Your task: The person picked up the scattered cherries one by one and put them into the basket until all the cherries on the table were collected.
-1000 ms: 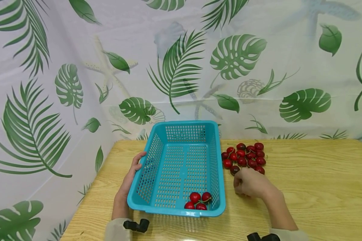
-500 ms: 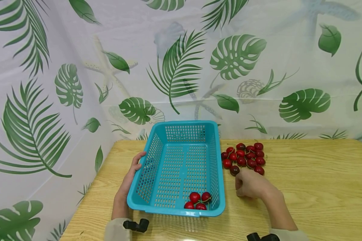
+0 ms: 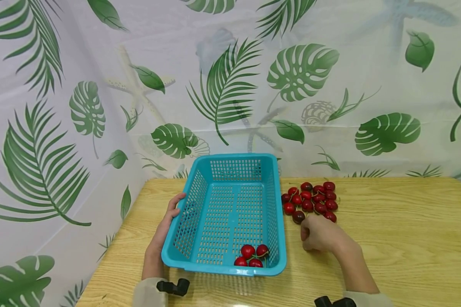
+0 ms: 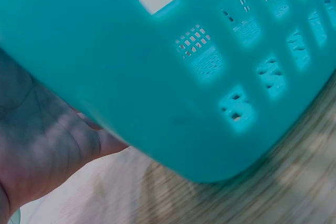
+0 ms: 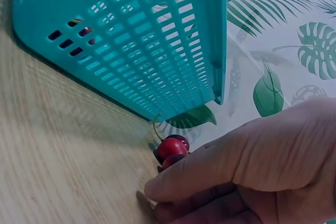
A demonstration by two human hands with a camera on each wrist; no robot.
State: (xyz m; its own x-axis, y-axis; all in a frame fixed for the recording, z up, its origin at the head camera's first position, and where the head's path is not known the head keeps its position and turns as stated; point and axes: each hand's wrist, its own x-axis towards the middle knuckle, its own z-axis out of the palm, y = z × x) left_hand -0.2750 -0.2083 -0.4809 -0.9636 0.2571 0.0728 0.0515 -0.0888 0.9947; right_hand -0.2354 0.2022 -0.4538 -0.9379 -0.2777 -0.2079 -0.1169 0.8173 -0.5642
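A turquoise plastic basket [image 3: 215, 269] with a lattice of slots stands on the table, several red cherries [image 3: 248, 251] in its near right corner. My left hand [image 3: 163, 230] rests along the basket's left side, fingertips at the rim; the wall hides part of its fingers in the left wrist view. Right of the basket lies a cluster of dark red cherries [image 3: 306, 205], some with green stems. My right hand [image 3: 322, 234] rests at the cluster's near edge, fingers loosely curled. In the right wrist view, a cherry [image 5: 172, 148] shows beyond the thumb [image 5: 178, 178], and nothing shows between thumb and fingers.
The light wooden table [image 3: 399, 238] extends to the right of the cherries. Behind it hangs a white cloth [image 3: 253, 25] printed with green leaves, which also covers the left side. Black camera mounts [image 3: 173, 287] sit on both wrists.
My right hand has shifted very slightly to the right, its fingertips drawn in a little. The left hand, basket and cherries look unchanged.
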